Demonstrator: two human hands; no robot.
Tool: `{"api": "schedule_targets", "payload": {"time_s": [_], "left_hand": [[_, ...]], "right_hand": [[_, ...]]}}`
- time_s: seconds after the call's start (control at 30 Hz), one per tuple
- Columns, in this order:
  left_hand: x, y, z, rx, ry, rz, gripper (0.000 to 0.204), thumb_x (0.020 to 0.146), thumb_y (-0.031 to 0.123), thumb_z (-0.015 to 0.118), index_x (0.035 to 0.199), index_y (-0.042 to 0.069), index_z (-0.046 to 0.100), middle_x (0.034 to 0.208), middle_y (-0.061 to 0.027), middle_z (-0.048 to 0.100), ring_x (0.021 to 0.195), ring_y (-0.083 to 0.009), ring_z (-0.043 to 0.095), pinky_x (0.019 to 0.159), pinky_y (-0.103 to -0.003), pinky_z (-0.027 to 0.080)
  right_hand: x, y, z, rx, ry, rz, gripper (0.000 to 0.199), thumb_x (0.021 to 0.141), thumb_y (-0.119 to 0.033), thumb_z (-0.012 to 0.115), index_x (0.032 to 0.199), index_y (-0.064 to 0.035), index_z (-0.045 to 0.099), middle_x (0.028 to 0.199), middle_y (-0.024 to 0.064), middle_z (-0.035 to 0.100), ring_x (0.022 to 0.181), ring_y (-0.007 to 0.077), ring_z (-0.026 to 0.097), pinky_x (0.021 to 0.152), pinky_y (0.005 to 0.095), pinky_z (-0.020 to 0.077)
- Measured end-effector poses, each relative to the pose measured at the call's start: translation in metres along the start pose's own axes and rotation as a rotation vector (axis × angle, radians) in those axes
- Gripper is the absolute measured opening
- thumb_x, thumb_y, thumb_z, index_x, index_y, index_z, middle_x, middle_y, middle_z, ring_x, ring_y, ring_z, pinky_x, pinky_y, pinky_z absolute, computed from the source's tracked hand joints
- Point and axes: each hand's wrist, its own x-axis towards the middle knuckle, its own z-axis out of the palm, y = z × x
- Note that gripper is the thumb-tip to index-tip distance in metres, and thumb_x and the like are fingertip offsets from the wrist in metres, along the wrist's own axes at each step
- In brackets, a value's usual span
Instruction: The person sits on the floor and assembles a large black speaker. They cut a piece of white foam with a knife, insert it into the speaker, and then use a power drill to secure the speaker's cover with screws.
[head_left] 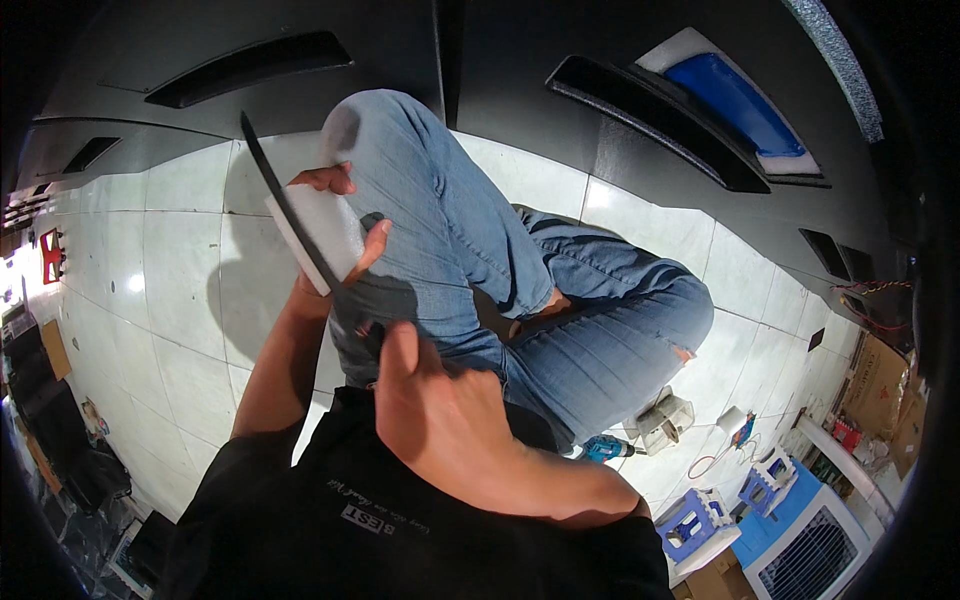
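My left hand point(373, 250) grips a white foam block point(342, 232), with the thumb on one side and the fingers curled round the far end. In my right hand point(435, 400) is a knife point(272, 180) with a long dark blade, and my fist covers most of its handle. The blade points up and to the left and lies across the left side of the foam block. Whether it has cut into the foam, I cannot tell. Both hands are above my bent left leg in blue jeans point(400, 190).
Black panels with a long handle point(660, 125) stand ahead; a blue piece point(735, 105) edged in white foam sits beside it. At the right are a blue power drill point(605, 449), small step stools point(695, 525), a blue-and-white air cooler point(815, 550) and cardboard boxes point(875, 385). White floor tiles point(180, 300) lie around me.
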Motion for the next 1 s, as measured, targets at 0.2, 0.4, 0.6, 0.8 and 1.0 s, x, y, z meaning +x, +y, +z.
{"api": "schedule_targets", "payload": {"time_s": [0.2,0.4,0.6,0.8,1.0], "left_hand": [[0.005,-0.002,-0.003,0.172,-0.058,0.032,0.081,0.065,0.002,0.084,0.131,0.003,0.038,0.109,-0.0099,0.050,0.108,-0.0226,0.054,0.109,-0.041,0.043],[0.001,-0.003,-0.001,0.166,-0.016,0.005,0.074,0.064,0.005,0.085,0.125,0.004,0.043,0.107,-0.0089,0.050,0.109,-0.0228,0.054,0.103,-0.039,0.044],[0.013,0.005,-0.008,0.103,-0.070,-0.032,0.078,0.061,0.009,0.090,0.124,0.004,0.044,0.105,-0.0081,0.048,0.106,-0.0226,0.054,0.101,-0.037,0.044],[0.014,0.015,-0.026,-0.537,-0.147,-0.244,0.097,0.079,0.060,0.078,0.142,0.000,0.034,0.110,-0.0073,0.053,0.104,-0.0199,0.054,0.100,-0.040,0.043],[0.014,0.044,-0.031,-0.939,-0.235,-0.481,0.061,0.090,0.061,0.067,0.111,0.008,0.048,0.094,-0.0131,0.065,0.082,-0.0259,0.068,0.076,-0.041,0.055]], "right_hand": [[-0.004,0.003,-0.002,0.007,-0.007,0.025,0.019,0.092,-0.009,0.057,0.102,0.0032,0.046,0.069,0.0158,0.060,0.048,0.0305,0.065,0.040,0.0395,0.0496],[0.003,0.008,0.002,0.072,-0.003,0.001,0.020,0.090,-0.008,0.057,0.103,0.0034,0.046,0.069,0.0172,0.061,0.049,0.0328,0.065,0.041,0.0422,0.0499],[0.005,0.016,0.006,0.051,0.096,-0.038,0.031,0.087,-0.006,0.066,0.111,0.0065,0.052,0.068,0.0172,0.064,0.053,0.0337,0.064,0.048,0.0436,0.0491],[0.024,0.016,-0.010,0.107,0.104,-0.052,0.028,0.091,-0.008,0.064,0.113,0.0062,0.053,0.056,0.0152,0.060,0.048,0.0367,0.063,0.049,0.0448,0.0493],[0.021,0.007,-0.028,0.182,0.051,-0.107,0.032,0.091,-0.007,0.065,0.115,0.0097,0.050,0.052,0.0153,0.057,0.046,0.0369,0.062,0.046,0.0441,0.0488]]}}
